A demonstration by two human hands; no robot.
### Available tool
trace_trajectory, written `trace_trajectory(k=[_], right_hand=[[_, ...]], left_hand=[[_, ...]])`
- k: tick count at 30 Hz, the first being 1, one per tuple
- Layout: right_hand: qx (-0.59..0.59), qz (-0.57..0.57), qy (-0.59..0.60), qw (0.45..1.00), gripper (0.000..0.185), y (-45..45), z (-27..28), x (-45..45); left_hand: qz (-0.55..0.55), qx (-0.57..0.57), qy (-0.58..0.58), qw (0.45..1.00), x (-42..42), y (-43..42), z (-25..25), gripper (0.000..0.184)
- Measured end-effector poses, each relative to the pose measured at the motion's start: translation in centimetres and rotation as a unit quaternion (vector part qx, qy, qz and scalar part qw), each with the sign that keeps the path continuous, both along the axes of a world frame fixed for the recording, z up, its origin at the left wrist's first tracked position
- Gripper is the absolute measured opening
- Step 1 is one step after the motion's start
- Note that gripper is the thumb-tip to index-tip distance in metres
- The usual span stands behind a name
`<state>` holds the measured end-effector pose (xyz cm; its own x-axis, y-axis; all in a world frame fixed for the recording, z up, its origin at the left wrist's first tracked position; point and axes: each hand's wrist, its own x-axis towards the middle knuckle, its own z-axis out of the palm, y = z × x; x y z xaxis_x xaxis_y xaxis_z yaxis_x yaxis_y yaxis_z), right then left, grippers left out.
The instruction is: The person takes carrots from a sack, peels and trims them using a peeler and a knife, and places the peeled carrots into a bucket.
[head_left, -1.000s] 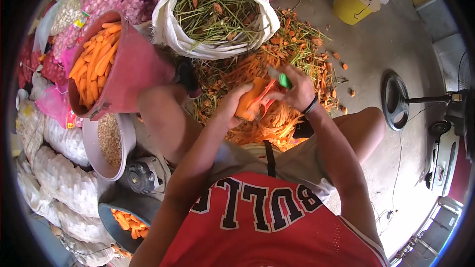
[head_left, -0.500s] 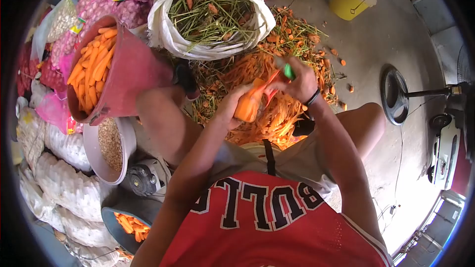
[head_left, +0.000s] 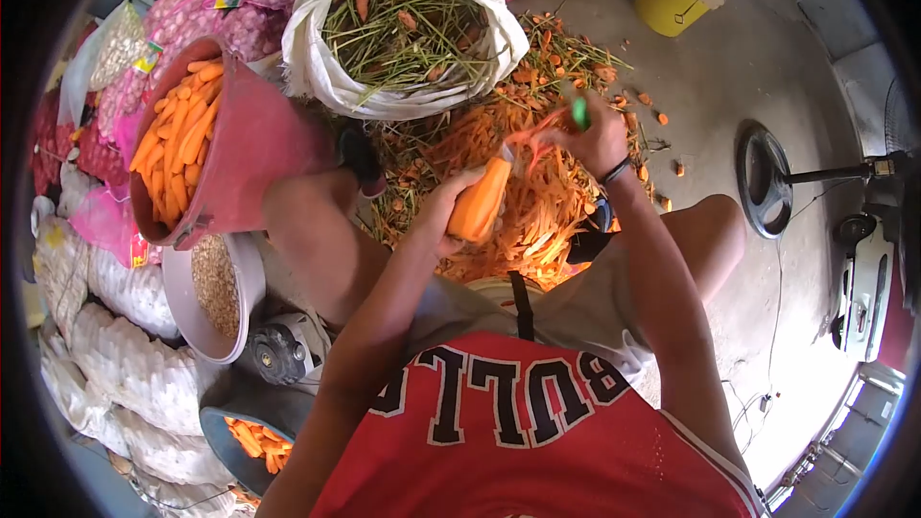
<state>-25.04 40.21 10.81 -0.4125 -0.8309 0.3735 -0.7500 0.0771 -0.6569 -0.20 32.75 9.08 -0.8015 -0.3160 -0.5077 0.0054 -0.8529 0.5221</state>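
My left hand (head_left: 444,209) is wrapped round the thick end of a large carrot (head_left: 483,198), which slants up and to the right. The carrot's surface looks smooth and bright orange. To its upper right, my right hand (head_left: 599,142) grips a peeler (head_left: 579,113); its green end shows above the fingers. A blurred reddish-orange part or strip reaches from that hand towards the carrot's tip, and I cannot tell whether it touches. Below both hands lies a heap of orange carrot peel (head_left: 547,221) between my legs.
An open white sack (head_left: 297,38) of stalks and carrot scraps stands ahead. On the left, a red tub (head_left: 249,149) holds carrots, near a bowl (head_left: 251,273) of small tan pieces and a dark bucket (head_left: 225,412) with carrots. A yellow bucket (head_left: 667,8) and a wheel-shaped base (head_left: 765,182) stand right.
My right hand has moved up and slightly right with the peeler, away from the carrot. The carrot in my left hand has turned a little, showing more of its length.
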Motion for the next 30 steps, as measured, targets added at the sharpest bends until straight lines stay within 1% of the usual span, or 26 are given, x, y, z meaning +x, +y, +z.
trace_trajectory(k=[2,4,5,6,8,10,11,12,13,14,15,16,17,18,21,22,24,25,27,28,29,30], right_hand=[[0.073,-0.091,-0.021,0.993,0.062,-0.1,0.8,-1.3],[0.016,0.008,-0.066,0.998,0.062,0.3,1.3,0.4],[0.005,0.066,-0.117,0.991,0.059,0.9,1.5,2.3],[-0.065,0.125,-0.038,0.989,0.058,1.2,2.6,4.6],[-0.022,0.174,0.036,0.984,0.059,1.3,1.7,5.4],[-0.02,0.131,0.039,0.99,0.058,0.7,0.7,3.7],[-0.001,0.079,0.069,0.994,0.059,0.4,1.0,2.1],[0.034,0.009,0.023,0.999,0.061,0.1,0.7,0.3],[0.053,-0.036,0.01,0.998,0.062,0.1,1.2,-0.5],[0.071,-0.08,-0.002,0.994,0.063,0.2,1.7,-1.1],[0.05,-0.047,-0.094,0.993,0.063,0.4,1.1,-1.2],[0.04,-0.002,-0.129,0.991,0.063,0.7,1.4,-0.1],[0.019,0.044,-0.081,0.996,0.064,1.3,1.4,1.8],[-0.002,0.09,-0.035,0.995,0.065,1.6,1.9,3.5],[-0.059,0.153,0.034,0.986,0.07,2.0,2.8,4.7],[-0.043,0.131,0.002,0.991,0.07,2.0,2.8,4.0],[0.055,0.046,-0.067,0.995,0.074,1.5,2.4,1.9],[0.053,0.033,-0.079,0.995,0.073,1.3,2.3,1.4],[0.012,0.086,-0.082,0.993,0.07,1.9,2.5,2.3],[-0.007,0.116,-0.084,0.99,0.069,2.2,2.7,3.5],[-0.054,0.148,-0.073,0.985,0.063,2.2,2.7,4.9],[-0.013,0.181,-0.009,0.983,0.063,2.4,2.4,5.4]], left_hand=[[0.016,-0.001,-0.021,1.0,-0.3,0.3,0.6,0.039],[0.003,-0.001,0.014,1.0,-0.1,-1.0,-0.2,0.041],[-0.002,0.001,0.031,1.0,0.0,-1.3,-0.7,0.042],[-0.002,0.008,0.037,0.999,-0.1,-1.2,-0.6,0.041],[-0.009,0.024,0.038,0.999,0.0,-1.0,-0.4,0.04],[-0.01,0.029,0.016,0.999,0.8,-0.4,-0.4,0.039],[-0.009,0.023,0.003,1.0,0.7,-0.2,-0.4,0.038],[-0.009,0.015,-0.006,1.0,0.4,-0.1,-0.3,0.038],[0.006,0.0,-0.031,1.0,0.3,0.1,0.3,0.036],[0.024,0.009,-0.023,0.999,0.1,0.0,0.4,0.036],[0.044,0.018,-0.013,0.999,-0.2,-0.2,0.5,0.037],[0.068,0.028,-0.004,0.997,-0.5,-0.4,0.5,0.038],[0.061,0.006,0.037,0.997,-0.6,-0.7,0.1,0.038],[0.056,0.023,0.05,0.997,-0.6,-0.8,-0.5,0.038],[0.021,0.057,0.084,0.995,0.7,-0.9,-2.1,0.036],[0.027,0.055,0.054,0.997,1.0,-0.5,-1.9,0.035],[0.034,0.047,0.001,0.998,0.2,0.4,-1.0,0.033],[0.046,0.036,-0.009,0.998,-0.3,0.8,0.3,0.033],[0.03,0.052,0.109,0.992,-0.1,-0.3,-1.0,0.033],[0.025,0.06,0.167,0.984,-0.3,-0.7,-0.5,0.033],[0.058,0.045,0.062,0.995,-0.5,-0.6,0.0,0.032],[0.048,0.045,0.073,0.995,-0.7,-0.5,0.0,0.032]])
